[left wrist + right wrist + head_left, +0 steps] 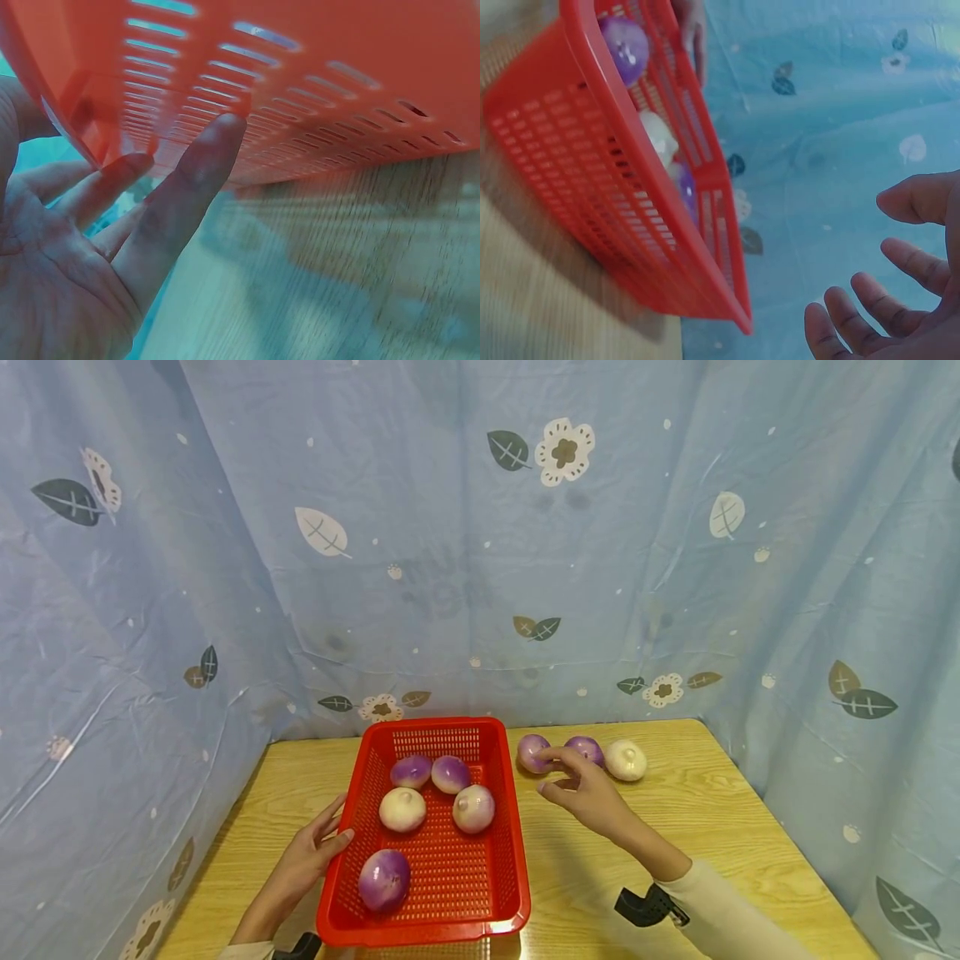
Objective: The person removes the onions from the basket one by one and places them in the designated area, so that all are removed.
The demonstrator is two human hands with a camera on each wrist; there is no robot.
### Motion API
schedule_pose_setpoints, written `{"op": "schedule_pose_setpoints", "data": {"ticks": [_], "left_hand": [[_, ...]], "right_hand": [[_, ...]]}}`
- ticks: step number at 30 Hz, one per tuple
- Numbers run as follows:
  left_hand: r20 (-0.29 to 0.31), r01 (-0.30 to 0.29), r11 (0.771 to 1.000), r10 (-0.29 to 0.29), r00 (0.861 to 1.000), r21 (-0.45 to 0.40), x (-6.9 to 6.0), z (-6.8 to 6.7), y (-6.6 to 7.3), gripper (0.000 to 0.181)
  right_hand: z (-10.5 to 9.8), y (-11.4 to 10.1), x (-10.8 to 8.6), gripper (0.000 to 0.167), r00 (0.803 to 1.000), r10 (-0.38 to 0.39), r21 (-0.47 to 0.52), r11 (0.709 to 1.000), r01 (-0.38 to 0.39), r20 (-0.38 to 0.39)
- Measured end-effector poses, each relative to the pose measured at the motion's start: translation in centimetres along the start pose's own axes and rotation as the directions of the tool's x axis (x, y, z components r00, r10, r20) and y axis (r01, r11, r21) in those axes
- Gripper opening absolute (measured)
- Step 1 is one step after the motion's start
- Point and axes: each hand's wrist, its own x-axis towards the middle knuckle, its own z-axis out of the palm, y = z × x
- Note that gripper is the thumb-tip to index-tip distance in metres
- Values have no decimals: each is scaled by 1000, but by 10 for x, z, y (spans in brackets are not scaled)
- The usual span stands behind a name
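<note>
A red plastic basket (517, 852) with slotted walls holds several purple-and-white turnips, one purple turnip (385, 880) lying near its front left corner. My left hand (303, 857) grips the basket's left side, thumb over the rim and fingers against the outer wall (315, 90). To the right of the basket, my right hand (592, 793) hovers over the table with fingers spread and bent, holding nothing. Its fingertips overlap a purple turnip (529, 752) in the head view; contact cannot be told. Beside that one lie another purple turnip (585, 748) and a white-sided turnip (626, 760).
Everything stands on a wood-grain table (675, 827). A blue curtain (450, 568) with leaf and flower prints hangs behind the table and along both sides. The basket's back edge lies near the table's back edge.
</note>
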Motion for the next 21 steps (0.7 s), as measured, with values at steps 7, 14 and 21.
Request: {"op": "schedule_pose_setpoints", "data": {"ticks": [7,14,21], "left_hand": [[-7,6,1000,-6,1000,3,0,1,0,70],[-11,-1,1000,1,1000,16,1,1,-1,69],[-3,-8,1000,8,1000,18,0,1,-2,69]], "right_hand": [[18,-5,3,40,997,8,42,999,-11,72],[35,-10,7,39,987,-7,91,996,-8,161],[56,-16,13,41,971,-41,94,995,19,234]]}}
